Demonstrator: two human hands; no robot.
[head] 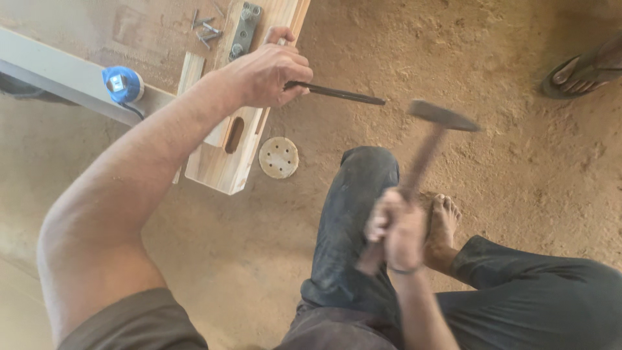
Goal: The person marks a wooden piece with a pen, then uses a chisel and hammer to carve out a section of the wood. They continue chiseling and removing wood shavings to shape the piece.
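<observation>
— Timber first: a pale wooden beam (223,146) lies on the sandy floor (518,168), with a slot (234,135) cut through its near end and a metal plate (244,29) sitting further up its face.

— And the hands?

— Left hand (269,74) is closed round a thin dark rod, a chisel or punch (337,94) (I cannot tell which from here). The rod lies nearly level, one end against the side of the beam, the other pointing out to the right. Right hand (395,230) is fully wrapped round the wooden handle of a hammer (424,152), whose head is raised and blurred, just right of the rod's free end and not touching it.

— Which step, in your judgement?

— Striking. The rod is set and the hammer is mid-swing. The next blow calls for a square hit on the rod's end while the left hand keeps it steady against the wood; a glancing hit would endanger those fingers.

— Anything else on site?

— A blue tape measure (122,84) on a grey rail (58,74), loose screws (206,29) above the beam, a round sanding disc (278,157) just beside its end, and another person's sandalled foot (580,71) well apart.
</observation>
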